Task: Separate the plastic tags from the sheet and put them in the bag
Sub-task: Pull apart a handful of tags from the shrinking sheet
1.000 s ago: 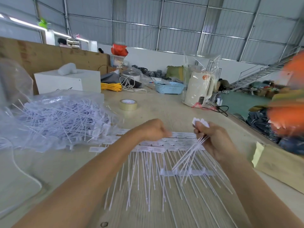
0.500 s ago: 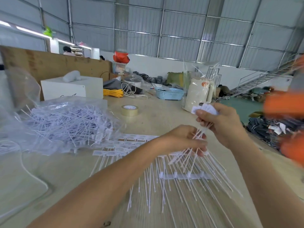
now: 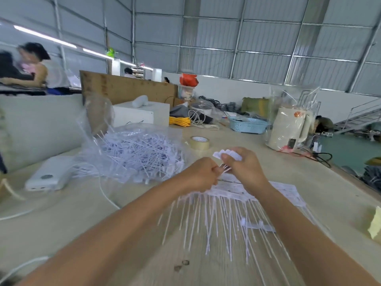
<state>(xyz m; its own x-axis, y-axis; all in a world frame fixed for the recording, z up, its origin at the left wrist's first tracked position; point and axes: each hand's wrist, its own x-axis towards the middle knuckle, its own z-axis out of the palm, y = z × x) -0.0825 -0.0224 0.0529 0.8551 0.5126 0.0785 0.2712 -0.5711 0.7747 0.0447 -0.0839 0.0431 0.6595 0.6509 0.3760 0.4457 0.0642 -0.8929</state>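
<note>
We hold a small bunch of plastic tags (image 3: 226, 154) in our right hand (image 3: 246, 169), above the middle of the bench (image 3: 321, 188). The flat heads of the tags fan out over the top of this hand, and its fingers are curled round the thin stems. Our left hand (image 3: 203, 175) is just beside it at 9 o'clock, and its fingers pinch the stems where they come out below the right hand. The picture is a little blurred here, so we cannot tell how many tags are in the bunch.

Under both hands the sheet (image 3: 237, 203) lies flat on the bench, with many long white stems that point toward us at 6 o'clock.

At 10 o'clock from the hands the clear bag (image 3: 142, 149) lies on the bench, open and full of loose tags. A roll of tape (image 3: 199, 143) stands just past the bag, at 12 o'clock from our hands. A white power bank (image 3: 49, 175) with a cable rests at 9 o'clock, well apart. Far at 1 o'clock we see a blue basket (image 3: 248, 125) and a kettle in a clear wrap (image 3: 288, 129).
</note>
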